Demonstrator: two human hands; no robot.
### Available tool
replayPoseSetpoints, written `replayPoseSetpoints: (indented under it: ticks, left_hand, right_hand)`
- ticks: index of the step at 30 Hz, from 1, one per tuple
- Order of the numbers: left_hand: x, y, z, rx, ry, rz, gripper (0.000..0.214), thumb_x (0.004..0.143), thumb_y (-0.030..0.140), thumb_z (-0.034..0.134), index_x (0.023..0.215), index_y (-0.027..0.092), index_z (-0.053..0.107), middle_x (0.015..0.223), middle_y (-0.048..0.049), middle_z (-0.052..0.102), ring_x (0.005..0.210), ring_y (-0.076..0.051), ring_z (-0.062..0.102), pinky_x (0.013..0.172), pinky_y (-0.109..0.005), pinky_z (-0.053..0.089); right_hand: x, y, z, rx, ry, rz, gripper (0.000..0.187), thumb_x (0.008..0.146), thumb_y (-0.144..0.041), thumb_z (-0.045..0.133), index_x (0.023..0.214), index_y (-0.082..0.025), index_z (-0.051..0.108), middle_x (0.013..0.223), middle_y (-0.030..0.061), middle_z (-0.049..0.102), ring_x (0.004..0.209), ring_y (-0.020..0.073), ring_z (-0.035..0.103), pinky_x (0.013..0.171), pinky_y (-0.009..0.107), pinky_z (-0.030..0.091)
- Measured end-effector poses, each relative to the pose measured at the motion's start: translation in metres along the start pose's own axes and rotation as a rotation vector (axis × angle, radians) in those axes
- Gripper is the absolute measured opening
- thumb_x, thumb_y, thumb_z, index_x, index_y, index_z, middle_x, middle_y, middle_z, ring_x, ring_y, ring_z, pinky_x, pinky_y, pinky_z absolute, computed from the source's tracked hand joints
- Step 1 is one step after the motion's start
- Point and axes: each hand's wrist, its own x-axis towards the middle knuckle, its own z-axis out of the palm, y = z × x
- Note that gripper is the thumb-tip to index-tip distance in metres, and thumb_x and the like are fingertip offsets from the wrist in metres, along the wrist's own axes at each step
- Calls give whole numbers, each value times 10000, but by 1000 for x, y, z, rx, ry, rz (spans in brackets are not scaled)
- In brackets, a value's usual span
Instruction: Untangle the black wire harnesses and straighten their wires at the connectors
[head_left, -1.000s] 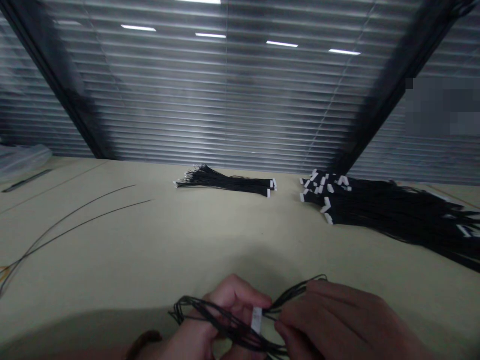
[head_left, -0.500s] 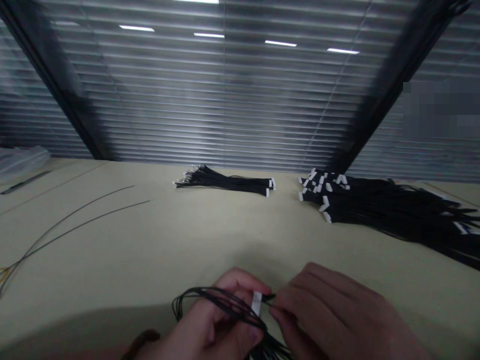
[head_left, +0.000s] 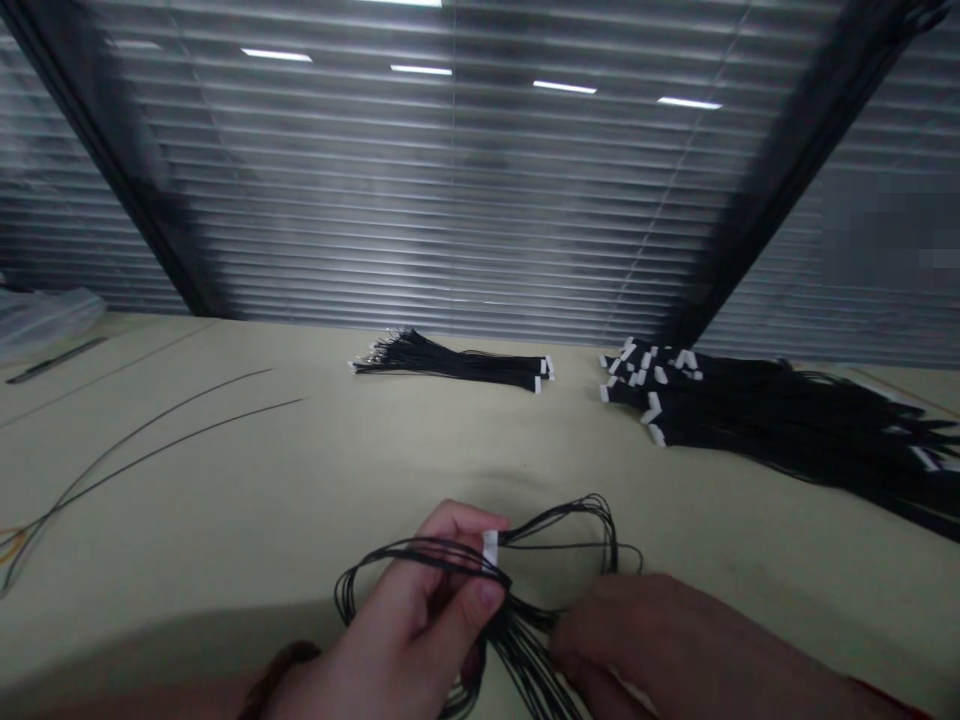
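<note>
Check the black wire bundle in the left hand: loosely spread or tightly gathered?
Loosely spread: the black wire bundle opens into wide loops running out from the white connector pinched by the left hand.

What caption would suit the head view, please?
Left hand pinches a white connector on looped black wires, right hand at the strands, wire bundles beyond on a pale table.

Hands (head_left: 412, 620) holding looped black wires (head_left: 517, 635)

I note a wiring workshop: pale workbench (head_left: 225, 470), black cable bundles with white connectors (head_left: 757, 410), slatted window blinds (head_left: 450, 200).
</note>
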Motion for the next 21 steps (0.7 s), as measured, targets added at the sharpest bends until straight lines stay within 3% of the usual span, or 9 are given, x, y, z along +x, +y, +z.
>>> replayPoseSetpoints:
  ticks: [3,5,7,11,14,16,18,21]
  left_hand:
    - [-1,1,1,-21,20,-9,203,844,345,499,1018,241,510,837,-20,528,639,-132,445,535,-239,381]
    - [0,2,1,-8,45,9,170,835,302,513,991,237,531,875,-24,530,725,-144,473,618,-247,412]
    - [0,2,1,0,32,9,167,840,281,501,999,239,530,889,-20,519,712,-134,466,622,-246,412]
    - [1,1,1,-37,-31,-42,215,848,345,482,1032,233,486,834,0,473,549,-90,382,475,-221,338]
    - [3,1,1,-83,-28,-101,254,833,396,508,1016,222,473,741,29,436,505,-77,347,446,-209,300]
    - [4,0,1,-122,-20,-109,284,823,427,525,1015,222,478,706,41,417,484,-71,330,431,-205,283]
    - [5,-1,0,-142,-16,-82,299,811,450,542,1002,223,498,715,34,430,474,-67,324,418,-204,274]
    - [6,-2,-1,-130,17,-24,306,785,472,571,939,211,530,822,-5,477,504,-68,352,428,-208,297]
  right_hand:
    - [13,-6,-5,302,-124,134,257,790,-78,418,645,-209,585,610,-77,608,556,54,568,488,127,372]
    - [15,-7,-2,347,-132,172,244,801,-88,430,624,-191,564,596,-75,592,550,52,550,499,134,356]
    - [14,-6,2,335,-103,181,214,767,-77,461,601,-184,545,572,-79,571,527,51,524,504,147,338]
    - [11,-7,4,264,23,133,171,713,-81,492,593,-194,539,573,-76,565,507,65,495,512,177,338]
    - [12,-3,-13,382,-26,188,199,736,-97,472,738,-230,620,616,-54,580,523,77,505,502,174,370]
    - [11,7,-33,659,-142,244,228,781,-132,447,816,-234,649,598,-36,562,510,73,502,477,157,385]
    - [9,21,-54,965,-233,204,220,843,-193,444,818,-231,659,617,-17,568,549,72,528,521,157,430]
    - [7,45,-74,1067,-123,141,101,845,-294,568,878,-280,663,680,-15,583,626,72,546,592,159,455]
